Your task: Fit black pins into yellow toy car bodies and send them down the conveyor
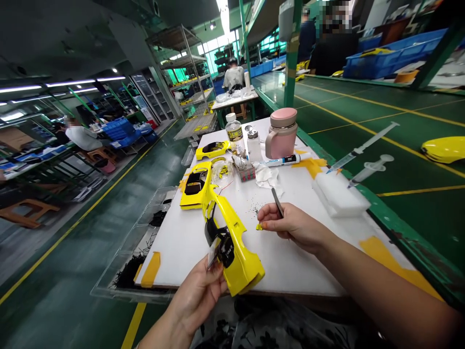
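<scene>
My left hand (201, 286) is closed round the lower side of a yellow model car body (241, 257), which is tilted above the front of a white work board (290, 271). Dark parts show in the body's window openings, and a thin greyish piece sticks out by my left thumb. To the right, my right hand (296, 225) is closed on dark tweezers (277, 202), which point up and away. Its thumb and fingertips also pinch a small yellow part (259, 227), apart from the car body. Tiny dark specks lie on the board just beyond these fingers.
More yellow car bodies (196, 186) stand at the board's left. Behind are a bottle (234, 128), a pink mug (284, 135), a glue tube (279, 160) and crumpled tissue (268, 177). Syringes (363, 145) stick in a foam block (341, 194). Clear trays (119, 276) hold black parts.
</scene>
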Tool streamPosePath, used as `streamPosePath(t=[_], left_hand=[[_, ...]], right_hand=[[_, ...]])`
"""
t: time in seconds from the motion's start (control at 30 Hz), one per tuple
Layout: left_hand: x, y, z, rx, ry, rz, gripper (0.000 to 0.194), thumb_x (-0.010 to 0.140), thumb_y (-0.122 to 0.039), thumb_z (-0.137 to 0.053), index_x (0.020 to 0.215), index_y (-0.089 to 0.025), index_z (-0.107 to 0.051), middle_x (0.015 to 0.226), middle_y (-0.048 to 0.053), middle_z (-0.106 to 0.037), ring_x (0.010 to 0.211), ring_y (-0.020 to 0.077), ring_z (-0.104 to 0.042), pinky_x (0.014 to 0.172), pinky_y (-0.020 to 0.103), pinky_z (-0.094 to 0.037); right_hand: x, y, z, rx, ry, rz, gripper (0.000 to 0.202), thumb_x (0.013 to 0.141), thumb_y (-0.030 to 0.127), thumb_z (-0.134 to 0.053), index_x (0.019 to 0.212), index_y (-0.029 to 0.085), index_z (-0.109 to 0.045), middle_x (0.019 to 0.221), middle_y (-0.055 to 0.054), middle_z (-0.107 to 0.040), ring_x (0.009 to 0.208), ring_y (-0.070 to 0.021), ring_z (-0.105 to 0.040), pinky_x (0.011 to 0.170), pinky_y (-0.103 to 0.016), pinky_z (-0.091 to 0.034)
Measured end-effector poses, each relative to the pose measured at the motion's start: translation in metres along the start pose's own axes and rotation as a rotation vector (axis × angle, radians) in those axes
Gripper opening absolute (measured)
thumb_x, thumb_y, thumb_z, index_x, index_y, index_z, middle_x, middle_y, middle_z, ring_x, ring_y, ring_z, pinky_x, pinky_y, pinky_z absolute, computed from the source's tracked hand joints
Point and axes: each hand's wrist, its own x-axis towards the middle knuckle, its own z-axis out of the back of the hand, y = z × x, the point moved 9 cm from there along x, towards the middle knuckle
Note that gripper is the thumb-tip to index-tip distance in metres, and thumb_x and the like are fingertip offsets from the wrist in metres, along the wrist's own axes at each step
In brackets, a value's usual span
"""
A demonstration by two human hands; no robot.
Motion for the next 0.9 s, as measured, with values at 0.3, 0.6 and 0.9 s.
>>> streamPosePath(t=[0.3,0.6,0.9], left_hand=[[-0.002,-0.001,-0.01,0.068,0.125,0.002,0.047,0.077,-0.031,-0.089,0.12,-0.019,-0.072,0.125,0.011,-0.073,0.115,0.0286,-0.071,0.098,0.037,-0.057],[-0.003,-0.001,-0.011,0.086,0.127,0.014,0.055,0.07,-0.035,-0.094,0.119,-0.02,-0.074,0.123,0.011,-0.074,0.113,0.0285,-0.071,0.095,0.035,-0.056],[-0.003,-0.001,-0.009,0.064,0.162,0.01,0.052,0.076,-0.034,-0.09,0.124,-0.021,-0.073,0.125,0.011,-0.073,0.112,0.0283,-0.071,0.094,0.035,-0.056]], right_hand=[[0.006,0.025,-0.023,-0.144,0.082,-0.014,0.034,0.055,0.027,-0.086,0.082,0.017,-0.069,0.072,-0.001,-0.067,0.056,-0.0075,-0.044,0.048,-0.023,-0.017],[0.007,0.033,-0.029,-0.287,0.163,-0.035,0.023,0.054,0.021,-0.083,0.073,0.017,-0.071,0.063,0.0,-0.068,0.056,-0.0106,-0.053,0.053,-0.024,-0.029],[-0.002,0.042,-0.024,-0.365,0.03,0.189,0.018,0.071,0.033,-0.08,0.08,0.019,-0.075,0.076,-0.003,-0.072,0.07,-0.016,-0.061,0.065,-0.028,-0.046]])
